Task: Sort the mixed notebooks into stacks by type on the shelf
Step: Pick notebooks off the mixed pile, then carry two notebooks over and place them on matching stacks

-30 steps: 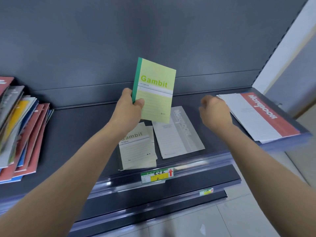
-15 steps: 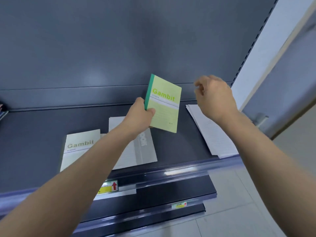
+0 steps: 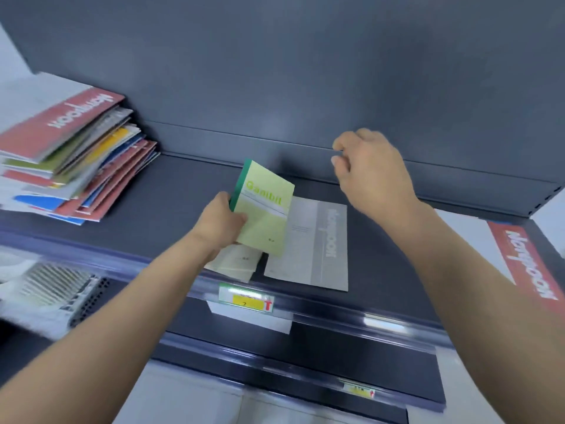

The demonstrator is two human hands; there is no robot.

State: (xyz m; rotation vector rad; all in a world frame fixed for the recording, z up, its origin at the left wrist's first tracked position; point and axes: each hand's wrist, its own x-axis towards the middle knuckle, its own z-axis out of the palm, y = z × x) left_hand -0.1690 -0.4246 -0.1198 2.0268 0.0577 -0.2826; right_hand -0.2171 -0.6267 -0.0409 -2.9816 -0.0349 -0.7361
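**Left hand** [image 3: 220,223]: holds the green notebook [image 3: 264,209] by its green spine edge, thumb on the front cover and fingers behind. The notebook is off the shelf [image 3: 171,194] and tilted, with its cover toward the camera and the word "Gambit" near its top. It hangs at the centre of the view, over the front half of the shelf.

**Right hand** [image 3: 371,171]: raised at 2 o'clock of the green notebook and apart from it, in front of the back panel [image 3: 275,71]. Its fingers are loosely curled, thumb near the forefinger. It holds nothing and touches nothing.

**Pale stack** [image 3: 235,264]: lies flat on the shelf at 6 o'clock of the green notebook, partly hidden by that notebook and the left hand. Its near edge comes close to the front rail.

**Grey notebook** [image 3: 318,249]: lies flat on the shelf at 4 o'clock of the green notebook, just beside the pale stack. The green notebook covers part of its left edge in this view.

**Mixed pile** [image 3: 73,166]: at the 9 o'clock end of the shelf, well apart from both hands. Red, grey, yellow, blue and green covers are fanned unevenly, with a red-banded cover on top.

**Red notebook** [image 3: 529,261]: at the 3 o'clock end of the shelf, a white cover with a red band, cut by the frame edge.

**Price tag** [image 3: 246,301]: on the front rail at 6 o'clock of the pale stack. It has a yellow field and a red mark; the print is blurred.
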